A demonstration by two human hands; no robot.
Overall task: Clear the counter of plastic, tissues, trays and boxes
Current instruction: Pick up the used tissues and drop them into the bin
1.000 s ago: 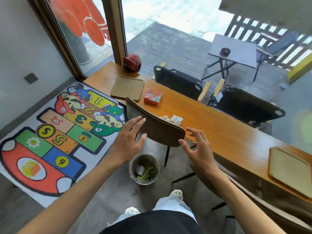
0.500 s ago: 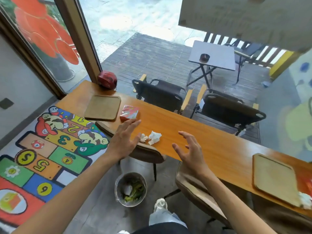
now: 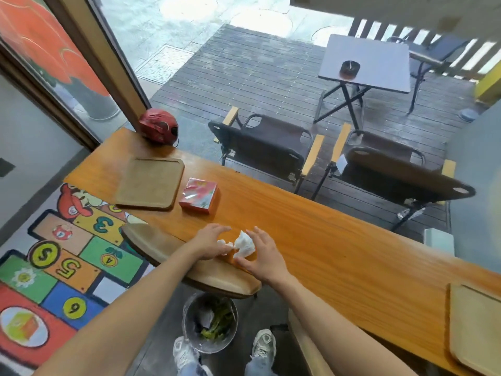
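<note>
Tissues (image 3: 243,245), crumpled and white, are lying near the front edge of the wooden counter (image 3: 325,245), with both hands closing in on them. Left of them, a brown tray (image 3: 150,183) and a red box (image 3: 199,195) are sitting side by side. The left hand (image 3: 210,244) is touching the smaller wad, fingers curling; the right hand (image 3: 261,257) is cupping the larger one, not yet clamped. Another tray (image 3: 477,329) is lying far right.

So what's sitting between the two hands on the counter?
Crumpled white tissues lie between the left hand and right hand, on the counter. The head view shows it.
</note>
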